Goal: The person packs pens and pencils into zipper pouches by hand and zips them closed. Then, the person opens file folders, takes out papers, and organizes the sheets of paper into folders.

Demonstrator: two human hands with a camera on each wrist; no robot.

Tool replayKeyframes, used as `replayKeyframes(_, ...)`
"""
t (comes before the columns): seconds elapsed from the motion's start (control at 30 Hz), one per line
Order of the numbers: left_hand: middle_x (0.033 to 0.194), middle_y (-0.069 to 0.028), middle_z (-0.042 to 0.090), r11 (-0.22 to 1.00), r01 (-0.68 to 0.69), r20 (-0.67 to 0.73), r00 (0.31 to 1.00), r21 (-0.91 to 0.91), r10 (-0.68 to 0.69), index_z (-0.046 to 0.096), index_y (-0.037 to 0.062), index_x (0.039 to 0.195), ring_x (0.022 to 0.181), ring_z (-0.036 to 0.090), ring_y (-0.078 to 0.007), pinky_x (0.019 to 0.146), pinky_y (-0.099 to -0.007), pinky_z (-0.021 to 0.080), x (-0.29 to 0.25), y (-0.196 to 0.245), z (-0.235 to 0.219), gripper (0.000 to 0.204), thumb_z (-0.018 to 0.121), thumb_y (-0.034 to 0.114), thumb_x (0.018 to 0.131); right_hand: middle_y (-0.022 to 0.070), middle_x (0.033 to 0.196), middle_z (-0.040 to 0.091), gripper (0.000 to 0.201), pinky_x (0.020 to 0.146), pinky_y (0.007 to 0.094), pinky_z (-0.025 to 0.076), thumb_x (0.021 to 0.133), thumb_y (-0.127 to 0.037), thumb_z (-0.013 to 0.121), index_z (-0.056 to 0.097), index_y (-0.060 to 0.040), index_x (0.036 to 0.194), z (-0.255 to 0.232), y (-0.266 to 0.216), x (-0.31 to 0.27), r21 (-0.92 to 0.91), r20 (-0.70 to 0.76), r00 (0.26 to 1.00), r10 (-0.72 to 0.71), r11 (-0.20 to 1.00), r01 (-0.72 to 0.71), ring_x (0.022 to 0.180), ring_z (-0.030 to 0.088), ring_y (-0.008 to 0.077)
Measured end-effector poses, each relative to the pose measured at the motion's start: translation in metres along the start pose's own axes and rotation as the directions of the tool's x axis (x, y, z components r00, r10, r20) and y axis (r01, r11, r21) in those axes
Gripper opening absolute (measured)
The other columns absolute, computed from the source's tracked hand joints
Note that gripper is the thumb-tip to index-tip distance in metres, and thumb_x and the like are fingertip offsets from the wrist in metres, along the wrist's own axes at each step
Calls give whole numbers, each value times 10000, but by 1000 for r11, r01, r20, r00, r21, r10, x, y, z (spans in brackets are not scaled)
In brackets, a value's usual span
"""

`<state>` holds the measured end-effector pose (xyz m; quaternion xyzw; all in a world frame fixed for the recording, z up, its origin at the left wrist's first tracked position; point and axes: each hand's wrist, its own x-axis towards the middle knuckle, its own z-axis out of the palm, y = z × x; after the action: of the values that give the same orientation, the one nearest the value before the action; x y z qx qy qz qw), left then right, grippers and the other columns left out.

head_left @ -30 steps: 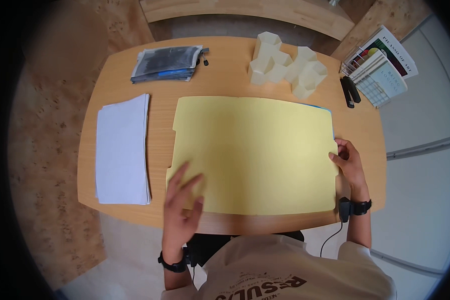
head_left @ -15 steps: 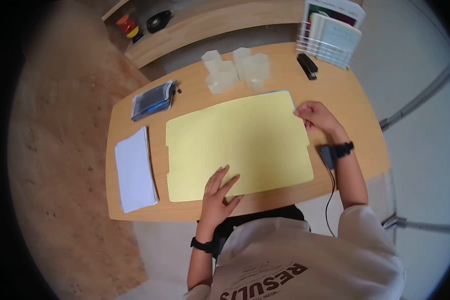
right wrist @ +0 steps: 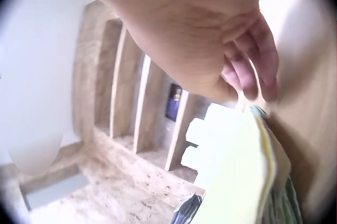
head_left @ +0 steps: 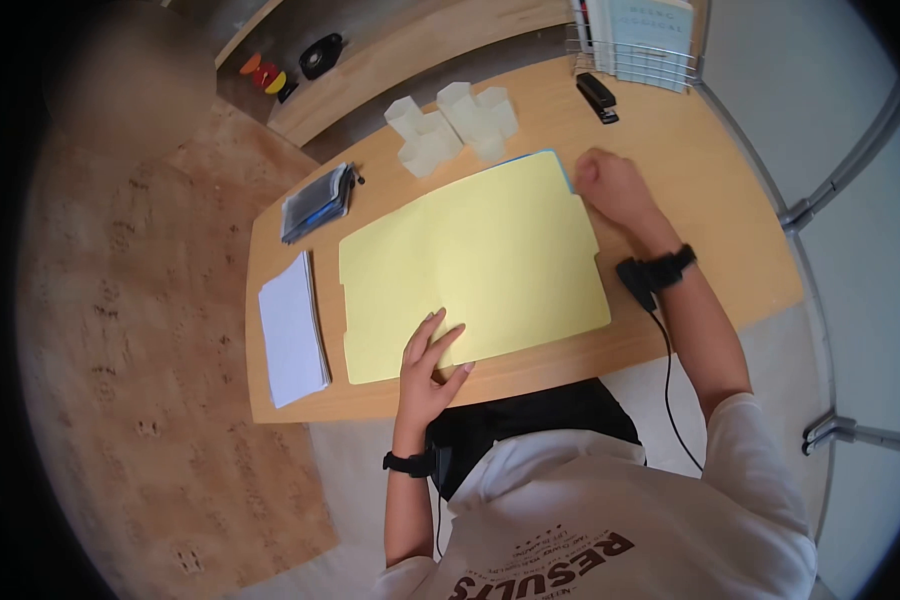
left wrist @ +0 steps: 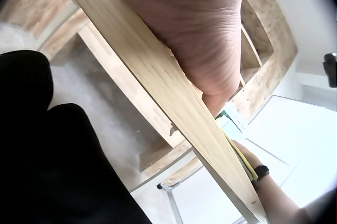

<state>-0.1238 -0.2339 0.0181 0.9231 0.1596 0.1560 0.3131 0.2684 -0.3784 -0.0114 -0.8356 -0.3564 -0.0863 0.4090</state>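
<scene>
A yellow file folder (head_left: 480,250) lies spread on the desk, its tabbed short edges at left and right. A blue edge (head_left: 523,157) shows from beneath it at the back right. My left hand (head_left: 428,378) rests on the folder's near edge, fingers extended over the yellow surface and thumb at the border. By the back right corner is my right hand (head_left: 618,188), bent loosely inward. In the right wrist view its fingers (right wrist: 245,79) curl with nothing between them, just off the folder's corner, where several layered sheets (right wrist: 284,203) show under the yellow.
White paper stack (head_left: 295,330) at left; zipper pouches (head_left: 318,203) behind it. Pale hexagonal holders (head_left: 455,125) stand at the back. A black stapler (head_left: 597,98) lies near the wire rack (head_left: 635,65) of books. A cable (head_left: 675,400) hangs from the right wrist camera.
The head view has turned and shifted. My left hand has moved from the folder's left side to its near edge. My right hand has left the folder's right edge and moved to the back corner.
</scene>
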Motion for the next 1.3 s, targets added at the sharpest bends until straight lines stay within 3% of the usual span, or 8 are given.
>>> replayKeyframes(0.07, 1550, -134, 506, 1000, -19, -24, 1000, 16, 19, 699, 127, 1332, 1453, 444, -360, 1184, -468, 373, 5, -6, -1, 531, 811, 120, 813, 24, 842, 735, 163, 736, 292, 542, 932, -86, 676, 700, -45, 1088, -60, -70, 4, 428, -101, 994, 39, 904, 8, 802, 694, 132)
replayKeyframes(0.1, 1538, -120, 522, 998, -35, -12, 999, 43, 35, 702, 151, 1327, 1440, 456, -370, 1171, -476, 380, 3, -8, -1, 537, 820, 163, 804, 17, 960, 735, 276, 787, 266, 510, 943, -50, 643, 677, -63, 1217, -99, -103, 7, 435, -118, 983, -142, 883, 179, 876, 672, 118)
replayKeyframes(0.17, 1547, -135, 509, 999, 16, 9, 1000, 48, -16, 700, 133, 1328, 1446, 449, -368, 1180, -474, 375, 1, -4, -4, 552, 824, 135, 790, 134, 1224, 671, 361, 940, 337, 481, 950, 3, 617, 610, 23, 1310, -150, -155, 13, 370, -288, 823, -490, 736, 567, 1135, 649, 209)
replayKeyframes(0.2, 1555, -150, 497, 998, -3, 26, 1000, 62, 2, 699, 115, 1330, 1453, 442, -367, 1190, -471, 370, 6, -4, -5, 568, 828, 107, 777, 201, 1296, 631, 355, 1015, 413, 465, 944, 18, 572, 601, 56, 1295, -151, -162, 12, 505, -502, 716, -485, 508, 698, 1199, 626, 306)
replayKeyframes(0.6, 1553, -188, 463, 995, -41, 126, 992, 86, 30, 668, 123, 1343, 1421, 441, -434, 1152, -529, 357, 10, -25, -4, 614, 831, 185, 754, 212, 1311, 619, 378, 1015, 420, 473, 954, -22, 569, 563, 60, 1323, -49, -149, 0, 586, -402, 878, -260, 663, 465, 1205, 624, 318)
replayKeyframes(0.73, 1556, -193, 455, 989, -26, 103, 995, 148, 11, 666, 135, 1344, 1415, 437, -439, 1149, -525, 357, 5, -24, 0, 661, 846, 209, 712, 216, 1317, 614, 389, 1015, 422, 476, 957, -36, 568, 549, 62, 1333, -42, -131, 24, 539, -354, 858, -372, 669, 512, 1207, 623, 322)
replayKeyframes(0.97, 1540, -207, 451, 979, -58, 161, 987, 196, 26, 667, 138, 1336, 1409, 426, -451, 1141, -536, 363, 11, -28, -2, 663, 850, 263, 710, 223, 1327, 606, 410, 1016, 427, 482, 963, -62, 567, 524, 65, 1350, -62, -116, 65, 393, -377, 760, -529, 652, 648, 1211, 621, 329)
replayKeyframes(1.3, 1543, -237, 435, 976, -107, 187, 980, 191, 71, 650, 92, 1328, 1403, 411, -477, 1137, -575, 363, 13, -32, -1, 635, 831, 310, 760, 233, 1341, 595, 443, 1016, 433, 489, 972, -98, 564, 490, 69, 1376, -119, -120, 41, 87, -288, 780, -555, 796, 599, 1216, 619, 340)
